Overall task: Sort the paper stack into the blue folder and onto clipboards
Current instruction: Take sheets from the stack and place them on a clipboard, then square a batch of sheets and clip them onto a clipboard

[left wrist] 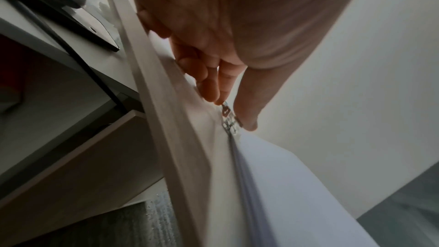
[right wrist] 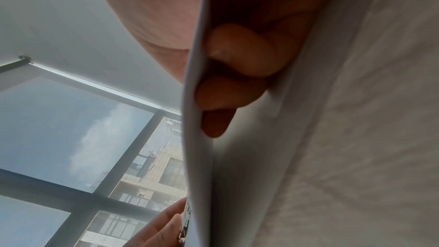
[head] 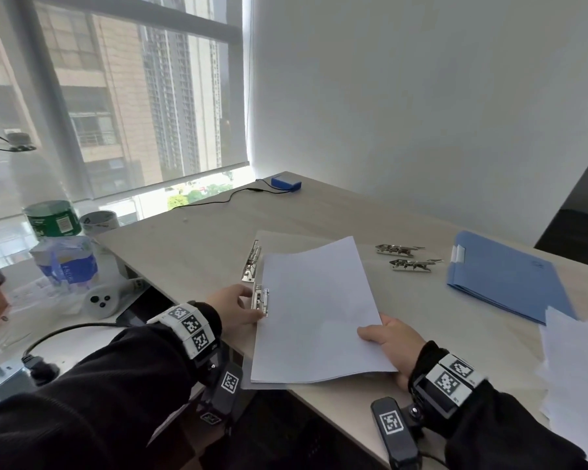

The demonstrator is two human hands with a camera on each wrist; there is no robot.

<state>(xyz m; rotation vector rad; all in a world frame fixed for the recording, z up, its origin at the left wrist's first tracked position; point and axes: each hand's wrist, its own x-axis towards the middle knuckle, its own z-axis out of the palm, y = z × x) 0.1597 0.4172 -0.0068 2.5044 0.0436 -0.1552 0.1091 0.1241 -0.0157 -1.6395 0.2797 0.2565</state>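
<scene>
A few white sheets point(head: 316, 310) lie over a clear clipboard point(head: 253, 385) at the table's near edge. My left hand point(head: 248, 307) pinches that board's metal clip point(head: 261, 301) at the sheets' left edge; the left wrist view shows thumb and fingertips point(left wrist: 211, 91) on the clip point(left wrist: 229, 117). My right hand point(head: 384, 337) grips the sheets' right edge, thumb on top and fingers point(right wrist: 235, 82) curled beneath the paper point(right wrist: 197, 157). The blue folder point(head: 503, 276) lies closed at the right. The remaining paper stack point(head: 577, 368) sits at the far right edge.
A second clip point(head: 252, 262) lies just behind the held one, and two more clips point(head: 406, 257) lie mid-table. A blue box point(head: 286, 184) with a cable sits at the back. A tin point(head: 53, 218), a tape roll point(head: 99, 222) and a bag point(head: 65, 262) crowd the left side desk.
</scene>
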